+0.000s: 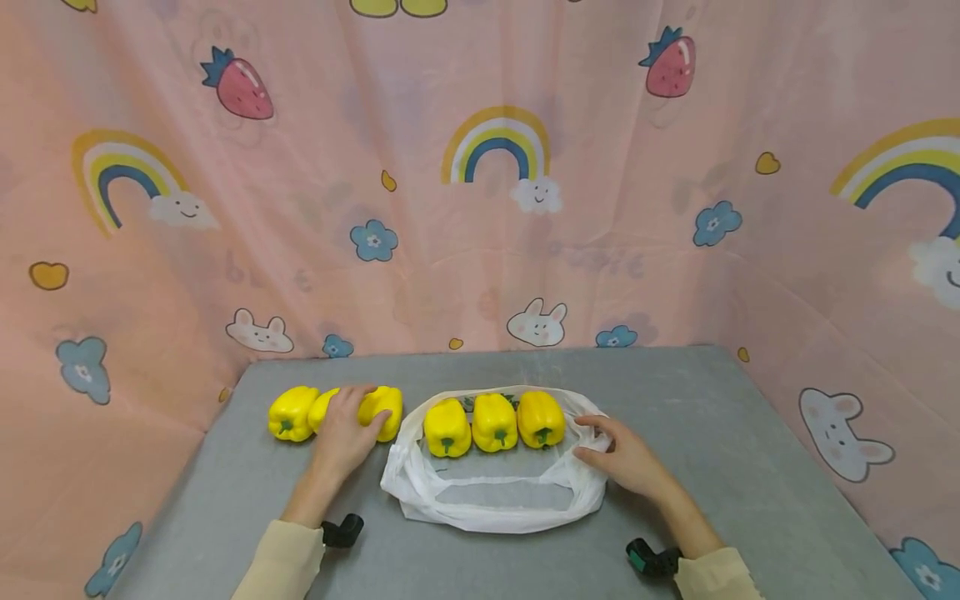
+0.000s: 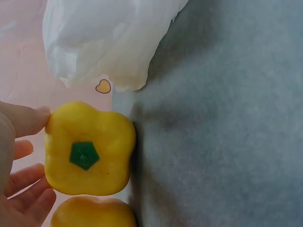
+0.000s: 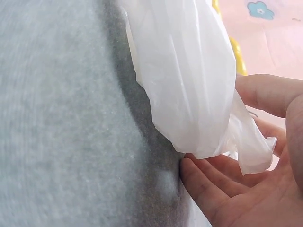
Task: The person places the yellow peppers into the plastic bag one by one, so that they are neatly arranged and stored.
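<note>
My left hand point(image 1: 347, 435) reaches over a row of yellow bell peppers at the left. Its thumb and fingers rest on opposite upper sides of the rightmost bell pepper point(image 2: 90, 149), whose green stem end shows in the left wrist view. Two more bell peppers point(image 1: 291, 415) lie just left of it, one partly hidden by the hand. A white plastic bag point(image 1: 495, 521) lies spread with its mouth wide, and three yellow bell peppers point(image 1: 495, 423) sit in a row inside it. At the bag's right rim is my right hand point(image 1: 633, 460), thumb and fingers apart, a loose fold of plastic between them.
A grey table point(image 1: 750, 467) carries everything. Behind it and along both sides hangs a pink printed curtain point(image 1: 600, 275). The bag's left edge lies close to the left row of peppers. Dark cameras point(image 1: 343, 531) are strapped at both wrists.
</note>
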Action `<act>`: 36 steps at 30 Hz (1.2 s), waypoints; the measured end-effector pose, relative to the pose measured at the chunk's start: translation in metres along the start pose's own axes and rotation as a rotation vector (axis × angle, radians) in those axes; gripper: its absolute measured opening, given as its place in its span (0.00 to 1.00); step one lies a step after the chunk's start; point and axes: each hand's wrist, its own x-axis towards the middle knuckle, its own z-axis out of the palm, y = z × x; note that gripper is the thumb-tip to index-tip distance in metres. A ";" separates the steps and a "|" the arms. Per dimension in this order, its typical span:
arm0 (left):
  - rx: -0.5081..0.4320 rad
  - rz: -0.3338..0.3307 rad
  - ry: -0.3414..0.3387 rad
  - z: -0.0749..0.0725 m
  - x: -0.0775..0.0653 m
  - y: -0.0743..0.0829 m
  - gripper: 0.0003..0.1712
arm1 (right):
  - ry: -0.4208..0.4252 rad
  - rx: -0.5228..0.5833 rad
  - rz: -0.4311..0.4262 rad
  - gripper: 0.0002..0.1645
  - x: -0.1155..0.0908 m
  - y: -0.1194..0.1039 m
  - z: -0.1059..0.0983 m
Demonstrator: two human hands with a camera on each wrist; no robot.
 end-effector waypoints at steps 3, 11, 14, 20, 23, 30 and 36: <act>0.004 0.010 -0.015 0.001 0.000 0.003 0.26 | 0.003 0.003 -0.001 0.30 0.000 0.000 0.000; 0.007 0.021 -0.064 0.008 0.000 0.004 0.30 | 0.000 -0.010 -0.025 0.30 -0.001 0.001 0.000; 0.002 0.003 -0.104 0.009 0.000 0.005 0.31 | 0.001 -0.006 -0.033 0.31 -0.001 0.000 0.001; 0.003 -0.078 -0.233 0.008 -0.001 0.008 0.36 | -0.001 -0.014 -0.021 0.31 -0.003 0.000 0.001; 0.012 -0.094 -0.254 0.008 -0.001 0.009 0.36 | -0.003 -0.012 -0.018 0.31 -0.003 0.000 0.002; 0.022 -0.088 -0.252 0.007 0.000 0.011 0.34 | -0.001 -0.005 -0.006 0.31 -0.002 -0.001 0.002; 0.027 -0.073 -0.233 0.005 0.000 0.013 0.33 | 0.003 -0.007 -0.014 0.31 -0.002 -0.001 0.001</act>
